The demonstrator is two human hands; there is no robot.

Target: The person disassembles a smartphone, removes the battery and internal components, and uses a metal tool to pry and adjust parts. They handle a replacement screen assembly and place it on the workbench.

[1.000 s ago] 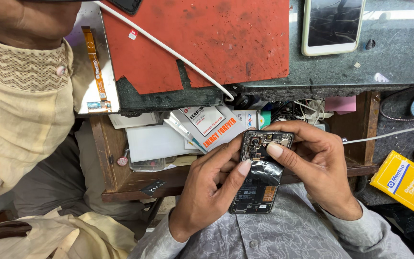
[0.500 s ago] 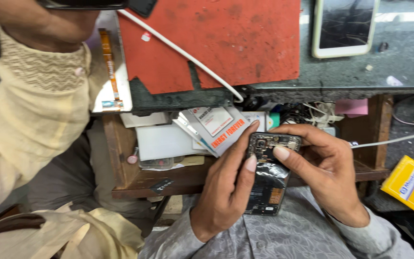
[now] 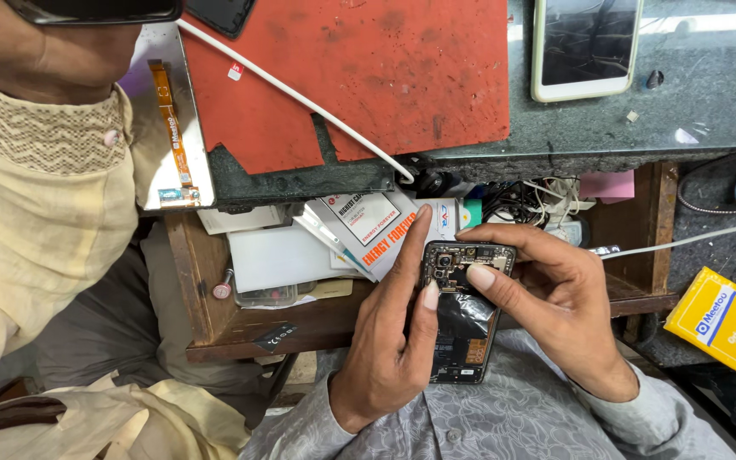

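Both hands grip the opened phone [image 3: 462, 311] above the lap, below the worktop [image 3: 692, 94]: left hand [image 3: 389, 349] fingers clamp its edge as before; right hand [image 3: 555, 307] thumb stays pressed near the camera module.

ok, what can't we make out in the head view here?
- Opened black phone with bare internals: its left edge is hidden by the left hand, and the right hand covers its right edge.
- White-framed phone on the grey stone counter: top cut off by the frame edge.
- Yellow cardboard box: cropped at the right edge.
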